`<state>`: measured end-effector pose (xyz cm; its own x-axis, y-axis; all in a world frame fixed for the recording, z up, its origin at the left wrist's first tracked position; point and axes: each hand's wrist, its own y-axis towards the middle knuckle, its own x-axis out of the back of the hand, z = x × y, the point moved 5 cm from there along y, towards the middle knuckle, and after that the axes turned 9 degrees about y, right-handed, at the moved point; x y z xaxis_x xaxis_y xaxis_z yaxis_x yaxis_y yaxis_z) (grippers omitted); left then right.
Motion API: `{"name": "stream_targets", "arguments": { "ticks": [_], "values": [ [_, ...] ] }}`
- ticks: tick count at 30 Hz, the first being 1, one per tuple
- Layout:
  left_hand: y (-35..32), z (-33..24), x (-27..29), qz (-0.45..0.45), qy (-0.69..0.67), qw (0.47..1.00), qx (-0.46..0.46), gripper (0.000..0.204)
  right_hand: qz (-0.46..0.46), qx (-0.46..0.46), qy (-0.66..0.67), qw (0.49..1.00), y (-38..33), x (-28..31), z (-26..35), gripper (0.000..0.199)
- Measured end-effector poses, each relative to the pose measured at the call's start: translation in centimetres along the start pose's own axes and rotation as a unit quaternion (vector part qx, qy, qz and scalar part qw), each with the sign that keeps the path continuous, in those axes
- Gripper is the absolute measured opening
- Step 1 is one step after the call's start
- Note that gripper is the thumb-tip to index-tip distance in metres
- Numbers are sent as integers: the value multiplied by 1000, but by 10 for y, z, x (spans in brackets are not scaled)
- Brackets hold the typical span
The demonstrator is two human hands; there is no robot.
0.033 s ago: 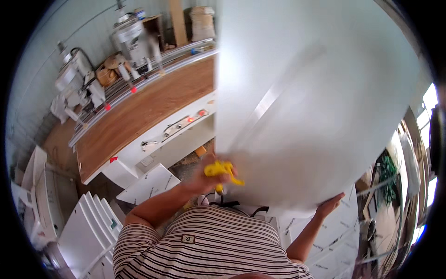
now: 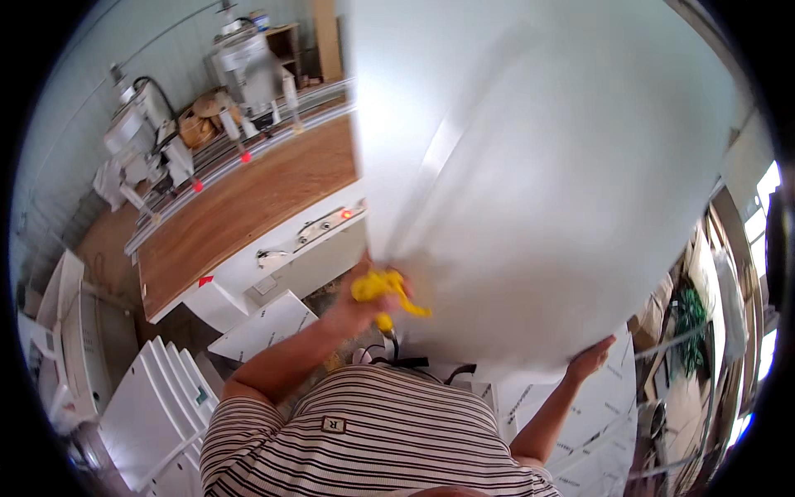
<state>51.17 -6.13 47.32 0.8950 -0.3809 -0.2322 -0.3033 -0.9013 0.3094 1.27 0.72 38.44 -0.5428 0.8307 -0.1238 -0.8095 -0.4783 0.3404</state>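
A large, pale white panel (image 2: pixel 530 190) stands tilted before me and fills the middle and right of the view. My left hand (image 2: pixel 364 306) is closed around a yellow air blow gun (image 2: pixel 377 287), with its dark hose hanging below; the fingers are partly blurred and sit against the panel's lower left edge. At the lower right edge of the panel, my right hand (image 2: pixel 591 359) holds on, and its fingers are partly hidden by the panel. A bright streak of reflected light crosses the panel's face.
A machine with a brown wooden bed (image 2: pixel 248 207) and white drill-like heads (image 2: pixel 248 70) stands at the left. White boards (image 2: pixel 161 406) lean in a row at lower left. Film-covered panels (image 2: pixel 588 414) lie at lower right. Green strapping (image 2: pixel 687 323) hangs at far right.
The panel's left edge has shifted left, covering more of the machine bed. My left hand with the blow gun has moved slightly left and up; my right hand stays at its edge.
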Motion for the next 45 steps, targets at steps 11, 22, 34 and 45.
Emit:
{"name": "stream_targets", "arguments": {
  "ticks": [11, 22, 34, 45],
  "values": [
    [-186, 57, 295, -575, -87, 812, -52, 39, 533, 200, -310, 762, -44, -497, 18, 53],
    [-138, 191, 242, -669, -108, 729, 95, 45, 667, 347, -244, 613, -180, -812, -140, 61],
    [-103, 275, 270, -746, -110, 652, 82, 39, 811, 295, -283, 418, -223, -845, -200, 75],
    [40, 312, 318, -521, -109, 808, 252, 41, 802, 488, -261, 224, -217, -675, -185, 83]
  ]
}}
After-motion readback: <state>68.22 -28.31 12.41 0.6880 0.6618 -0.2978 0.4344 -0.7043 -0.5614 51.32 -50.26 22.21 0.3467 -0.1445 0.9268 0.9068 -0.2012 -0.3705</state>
